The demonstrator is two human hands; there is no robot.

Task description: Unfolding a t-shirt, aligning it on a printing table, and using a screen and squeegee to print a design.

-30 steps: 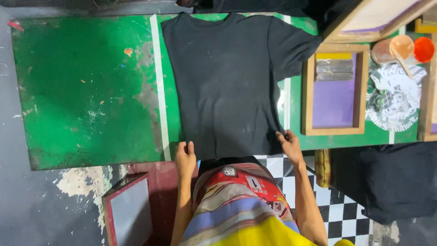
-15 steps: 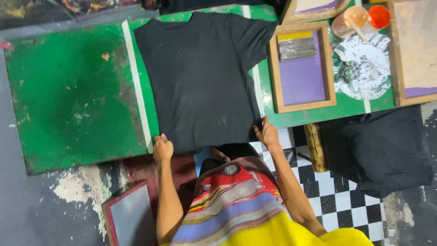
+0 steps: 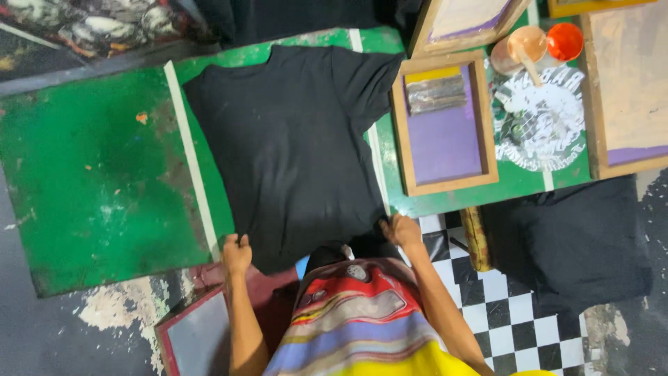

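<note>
Beside the black T-shirt [image 3: 292,146], a wooden printing frame [image 3: 443,125], both hands [image 3: 236,256] at its hem

black t-shirt [image 3: 292,146], green table [image 3: 90,188]

Both arms extend forward from the lower edge of the view, forearms bare, elbows out of sight. Left hand [image 3: 236,253]: fingers curled, knuckles up, closed in a pinch grip. Right hand [image 3: 401,230]: wrist angled inward, fingers bent and closed likewise. The hands sit well apart, at nearly the same reach.
</note>
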